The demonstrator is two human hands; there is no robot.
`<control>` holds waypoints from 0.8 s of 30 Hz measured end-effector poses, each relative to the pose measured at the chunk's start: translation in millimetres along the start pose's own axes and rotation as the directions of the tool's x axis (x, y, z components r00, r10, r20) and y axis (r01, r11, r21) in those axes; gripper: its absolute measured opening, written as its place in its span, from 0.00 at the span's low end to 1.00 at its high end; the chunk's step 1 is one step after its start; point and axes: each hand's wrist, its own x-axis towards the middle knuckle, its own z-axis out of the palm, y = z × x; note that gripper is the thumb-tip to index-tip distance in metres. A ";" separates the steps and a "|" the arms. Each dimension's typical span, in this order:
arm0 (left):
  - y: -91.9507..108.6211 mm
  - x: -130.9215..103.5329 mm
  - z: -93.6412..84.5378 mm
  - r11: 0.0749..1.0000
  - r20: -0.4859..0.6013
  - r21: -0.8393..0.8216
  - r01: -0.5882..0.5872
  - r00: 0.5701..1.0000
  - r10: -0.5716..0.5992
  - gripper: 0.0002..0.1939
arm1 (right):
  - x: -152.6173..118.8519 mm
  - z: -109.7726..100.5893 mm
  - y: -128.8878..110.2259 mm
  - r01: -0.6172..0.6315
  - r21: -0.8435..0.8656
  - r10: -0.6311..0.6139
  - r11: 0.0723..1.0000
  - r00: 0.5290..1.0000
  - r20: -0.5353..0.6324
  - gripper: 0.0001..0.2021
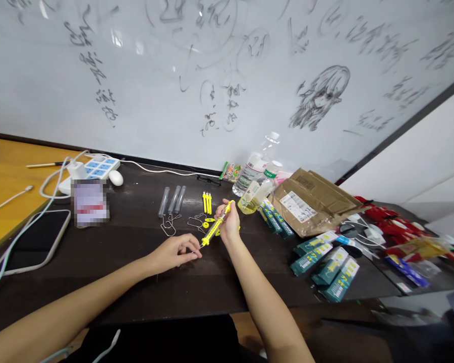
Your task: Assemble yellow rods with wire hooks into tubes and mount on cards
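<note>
A yellow spring scale (214,229) with a clear tube body is gripped in my right hand (230,222), tilted with its upper end away from me. At its lower end, my left hand (179,251) has thumb and fingers pinched together at a thin metal wire hook (202,246). Beyond my hands lie several yellow strip parts (207,202) and small yellow pieces (206,225), one partly behind the scale. Three clear tubes (173,200) rest to the left of these. Bent wire hooks (170,225) lie just below the tubes.
Teal boxes (312,257), a cardboard parcel (306,201) and bottles (249,174) stand on the right. At left are a phone (34,242), a power strip (98,166), cables and a white mouse-like object (115,178). A whiteboard (155,101) rises behind the dark table (136,297).
</note>
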 end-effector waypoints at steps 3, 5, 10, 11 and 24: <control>-1.3 1.7 -0.2 0.992 -0.032 -0.122 0.044 0.998 -0.049 0.15 | 1.6 -1.3 0.4 -0.011 0.015 0.011 1.000 1.000 -0.001 0.15; -4.1 4.3 -2.5 0.981 -0.062 -0.188 0.052 0.996 -0.065 0.16 | 2.0 -1.7 0.4 -0.016 0.023 0.016 1.000 1.000 0.002 0.14; -10.5 8.2 -7.7 0.961 -0.063 -0.271 0.047 0.996 -0.066 0.16 | 1.0 -1.6 2.5 -0.022 0.023 0.022 0.999 1.000 -0.003 0.15; -10.1 7.5 -7.4 0.961 -0.034 -0.271 0.051 0.997 -0.062 0.16 | 1.1 -1.5 3.0 -0.018 0.019 0.018 1.000 1.000 -0.004 0.15; 14.9 -3.7 -15.2 0.981 0.431 -0.173 0.091 0.902 -0.007 0.16 | 9.3 -5.8 -2.0 -0.011 0.078 0.016 0.997 0.998 -0.068 0.13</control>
